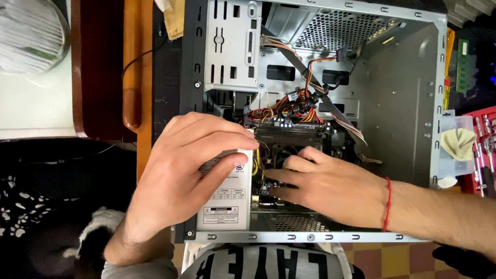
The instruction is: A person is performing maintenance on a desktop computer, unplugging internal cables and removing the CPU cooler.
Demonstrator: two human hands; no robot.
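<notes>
Left hand (188, 173) clamps the grey power supply box (227, 199) at the lower left corner of the open steel computer case (400, 103); likely heavy, rigid, sharp-edged sheet metal, best gripped by its flat sides. Right hand (325, 186), fingers loosely extended, holds nothing, touching the fan (281, 152) among limp wire bundles (289, 111).

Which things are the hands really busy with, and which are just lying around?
Busy with:
- open computer case
- grey power supply box, under the left hand
- bundle of coloured wires
- parts low inside the case, where the right hand reaches

Just lying around:
- red tool tray
- clear plastic box with a yellow cloth
- green circuit board
- white fan
</notes>
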